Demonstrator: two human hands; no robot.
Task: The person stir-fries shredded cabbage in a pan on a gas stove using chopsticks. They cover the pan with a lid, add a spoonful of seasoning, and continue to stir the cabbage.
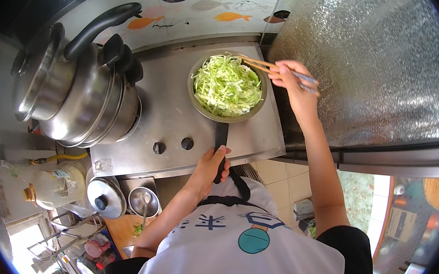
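Note:
A frying pan (192,103) heaped with shredded cabbage (226,86) rests over the right side of the steel gas stove (158,111). Its black handle (222,135) points toward my body, and my left hand (212,166) is wrapped around it. In my right hand (294,84) is a pair of wooden chopsticks (262,65) with blue-patterned ends. Their tips reach over the pan's back right rim, at the edge of the cabbage. The burner under the pan is hidden.
Stacked steel pots (84,96) with black handles stand on the stove's left. Two black knobs (187,143) are near its front. A foil-like panel (368,72) rises at right. Lower left are a lidded pot (106,197), a steel bowl (144,199) with a spoon, and a plastic jug (62,185).

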